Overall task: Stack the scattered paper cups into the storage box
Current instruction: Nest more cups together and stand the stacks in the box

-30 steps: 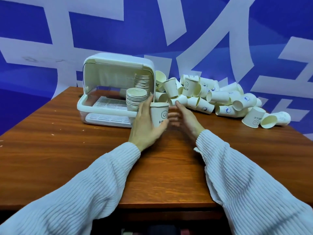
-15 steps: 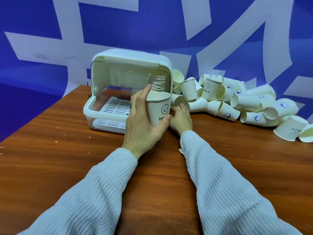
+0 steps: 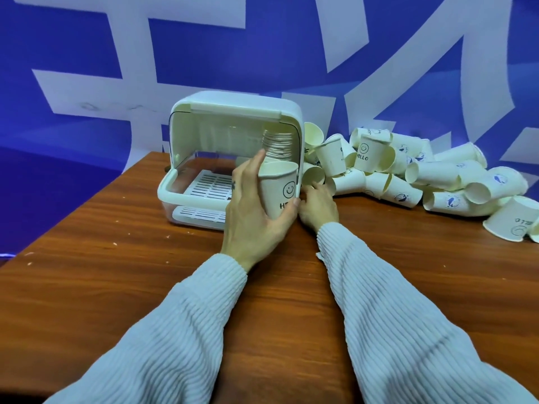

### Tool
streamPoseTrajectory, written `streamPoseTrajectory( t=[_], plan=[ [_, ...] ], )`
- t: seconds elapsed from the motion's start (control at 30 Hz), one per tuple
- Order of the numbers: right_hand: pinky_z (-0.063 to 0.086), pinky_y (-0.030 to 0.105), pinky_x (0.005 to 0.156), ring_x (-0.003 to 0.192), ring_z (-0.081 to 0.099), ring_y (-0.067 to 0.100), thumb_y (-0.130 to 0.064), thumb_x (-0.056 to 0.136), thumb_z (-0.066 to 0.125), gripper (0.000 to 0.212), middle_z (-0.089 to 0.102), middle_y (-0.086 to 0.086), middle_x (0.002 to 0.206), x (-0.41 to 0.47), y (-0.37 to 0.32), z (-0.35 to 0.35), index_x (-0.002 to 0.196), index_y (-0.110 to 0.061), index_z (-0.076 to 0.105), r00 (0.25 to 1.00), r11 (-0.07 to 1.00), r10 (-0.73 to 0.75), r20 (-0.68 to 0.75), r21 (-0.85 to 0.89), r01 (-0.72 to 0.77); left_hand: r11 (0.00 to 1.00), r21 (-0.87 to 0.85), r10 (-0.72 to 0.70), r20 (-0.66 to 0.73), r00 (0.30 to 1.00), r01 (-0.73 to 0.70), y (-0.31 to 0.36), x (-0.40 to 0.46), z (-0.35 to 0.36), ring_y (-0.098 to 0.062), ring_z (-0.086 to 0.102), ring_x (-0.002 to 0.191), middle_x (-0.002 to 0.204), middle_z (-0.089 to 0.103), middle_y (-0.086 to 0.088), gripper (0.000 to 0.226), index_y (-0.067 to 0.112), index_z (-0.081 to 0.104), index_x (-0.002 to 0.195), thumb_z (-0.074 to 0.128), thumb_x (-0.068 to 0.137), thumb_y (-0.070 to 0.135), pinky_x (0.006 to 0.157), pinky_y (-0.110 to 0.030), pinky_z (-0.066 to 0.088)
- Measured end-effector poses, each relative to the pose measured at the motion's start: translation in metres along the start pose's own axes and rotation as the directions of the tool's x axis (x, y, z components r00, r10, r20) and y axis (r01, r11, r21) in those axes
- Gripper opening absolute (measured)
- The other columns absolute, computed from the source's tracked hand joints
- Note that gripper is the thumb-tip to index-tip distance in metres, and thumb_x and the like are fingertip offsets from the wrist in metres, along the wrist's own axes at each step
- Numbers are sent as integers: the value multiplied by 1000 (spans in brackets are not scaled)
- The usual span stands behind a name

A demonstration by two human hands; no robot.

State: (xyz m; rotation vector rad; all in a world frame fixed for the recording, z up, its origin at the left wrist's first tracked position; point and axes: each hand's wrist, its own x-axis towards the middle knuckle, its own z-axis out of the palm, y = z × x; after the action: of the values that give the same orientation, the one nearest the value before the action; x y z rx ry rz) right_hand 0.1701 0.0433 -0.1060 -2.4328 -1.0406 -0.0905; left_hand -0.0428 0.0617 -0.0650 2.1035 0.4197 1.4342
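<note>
- Wooden brown desk (image 3: 87,287): carries every item listed below; small pale specks lie scattered on its surface.
- White plastic storage box with a raised dome lid (image 3: 233,112): stands at the far left-centre of the desk, with its open front facing the person. A slatted white tray (image 3: 210,185) forms the floor inside it.
- Nested stack of paper cups (image 3: 277,144): stands inside the storage box at its right end. The long axis is vertical, and the rims show as close horizontal rings. The foot of the stack is hidden behind the held cup.
- Left hand (image 3: 253,217): holds a white paper cup printed with a smiley face and "HELLO" lettering (image 3: 277,191). The fingers are curled round the cup wall, with the thumb on the near side and the other fingers on the far side.
- Held cup: sits upright with its mouth up and its long axis vertical, and its print faces the person. It is in front of the right end of the storage box, above the front rim.
- Right hand (image 3: 318,205): lies low at the desk, just right of the held cup, at the near edge of the cup pile. Its fingers are bent around a small cup (image 3: 313,176) lying there; whether they actually grip that cup cannot be told.
- Heap of loose white paper cups (image 3: 423,176): spreads along the desk from the right side of the storage box to the right edge of the view. Most lie on their sides with their long axes roughly horizontal and their mouths pointing in mixed directions. One cup at the far right (image 3: 513,220) stands mouth down.
- White ribbed sleeves (image 3: 408,330): cover both forearms.
</note>
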Motion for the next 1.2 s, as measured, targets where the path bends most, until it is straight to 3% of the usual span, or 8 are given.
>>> streamPoseTrajectory(
  t=[0.1, 0.27, 0.43, 0.57, 0.7, 0.83, 1.0, 1.2],
  plan=[
    [23, 49, 125, 158, 13, 32, -19, 101, 49, 46, 26, 2, 170, 7, 1, 4, 146, -26, 53, 995, 993, -33, 93, -106, 43, 999, 45, 30, 8, 1000, -30, -1, 1, 1, 2, 37, 127, 146, 42, -9, 90, 11, 33, 154, 83, 81, 27, 98, 3, 26],
    [27, 49, 122, 154, 24, 30, -21, 101, 46, 40, 53, -2, 153, 7, 3, 6, 137, -25, 62, 997, 998, -23, 79, -57, 28, 998, 47, 37, -5, 999, -37, -2, 3, -1, -12, 44, 134, 147, 41, -7, 89, 14, 32, 155, 81, 83, 31, 98, -17, 41],
    [44, 44, 103, 121, 55, 29, -18, 96, 56, 30, 70, 4, 122, -13, 0, -9, 120, -20, 74, 954, 995, -65, -294, 48, 83, 1000, 19, 20, -26, 999, -19, -1, 4, -3, -12, 46, 129, 145, 42, -8, 82, 15, 32, 155, 75, 89, 35, 97, -1, 31],
    [47, 44, 96, 106, 61, 27, -12, 92, 58, 21, 73, -2, 106, -45, -8, -32, 105, -21, 72, 838, 942, 93, -537, 320, 100, 1000, -20, -12, -95, 995, 11, 3, 8, -10, 3, 43, 123, 142, 42, -5, 86, 16, 23, 159, 72, 91, 36, 95, 2, 29],
    [51, 49, 95, 102, 64, 21, -11, 90, 57, 28, 67, -10, 103, -61, -27, -66, 113, -26, 65, 688, 753, 233, -688, 575, 320, 991, -93, -119, -214, 970, 101, 1, 18, -23, -18, 43, 141, 156, 40, -7, 99, 19, 11, 162, 75, 89, 38, 115, -35, 41],
    [54, 48, 95, 105, 67, 23, -2, 91, 57, 31, 71, 0, 109, -72, -53, -90, 115, -13, 72, 625, 718, -63, -778, 400, 570, 984, -110, -165, -276, 947, 140, -6, 27, -32, -20, 41, 142, 156, 36, 1, 98, 18, 13, 162, 76, 89, 39, 112, -50, 44],
    [54, 46, 93, 103, 67, 22, 0, 86, 56, 35, 74, 3, 109, -58, -79, -101, 113, -13, 76, 690, 721, -419, -590, 246, 648, 986, -121, -150, -302, 941, 118, -7, 28, -35, -11, 36, 140, 146, 29, 15, 96, 15, 15, 161, 77, 89, 33, 117, -40, 40],
    [52, 42, 100, 108, 67, 18, -10, 88, 54, 38, 76, -1, 114, -51, -95, -95, 116, -19, 78, 850, 826, -515, -109, 203, 526, 982, -105, -180, -285, 941, 156, -6, 28, -36, -2, 31, 137, 150, 31, 9, 94, 15, 15, 161, 76, 91, 32, 111, -25, 32]
  ],
)
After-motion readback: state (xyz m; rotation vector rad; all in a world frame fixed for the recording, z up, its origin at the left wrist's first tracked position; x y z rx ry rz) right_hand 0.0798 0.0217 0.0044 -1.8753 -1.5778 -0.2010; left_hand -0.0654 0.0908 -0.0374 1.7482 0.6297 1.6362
